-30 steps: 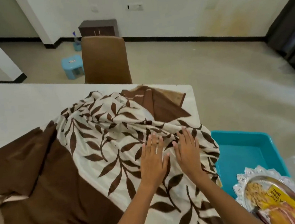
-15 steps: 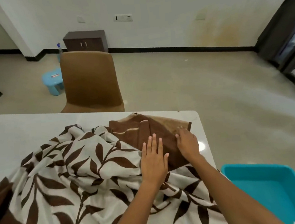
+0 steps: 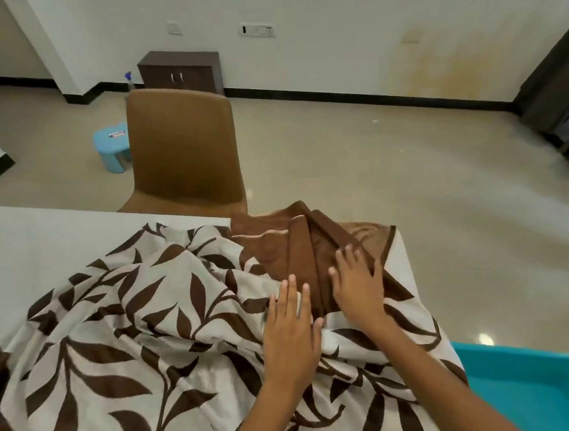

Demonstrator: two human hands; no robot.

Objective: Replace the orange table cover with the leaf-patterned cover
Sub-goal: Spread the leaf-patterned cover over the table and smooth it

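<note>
A: Leaf-patterned cover [image 3: 142,331] is lying rumpled across the worktop [image 3: 30,237], soft and light, I judge.

B: Left hand [image 3: 292,335] and right hand [image 3: 359,284] are pressing flat, fingers spread, pinching nothing. Better taking its brown hem near the corner.

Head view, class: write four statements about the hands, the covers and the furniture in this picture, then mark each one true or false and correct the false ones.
1. Both hands, left hand and right hand, lie flat with straight fingers. True.
2. The right hand rests on the leaf-patterned cover. False: it rests on the folded brown cloth.
3. A brown chair stands behind the table. True.
4. The teal tub sits on the table. False: it is beside the table, at the lower right.
</note>
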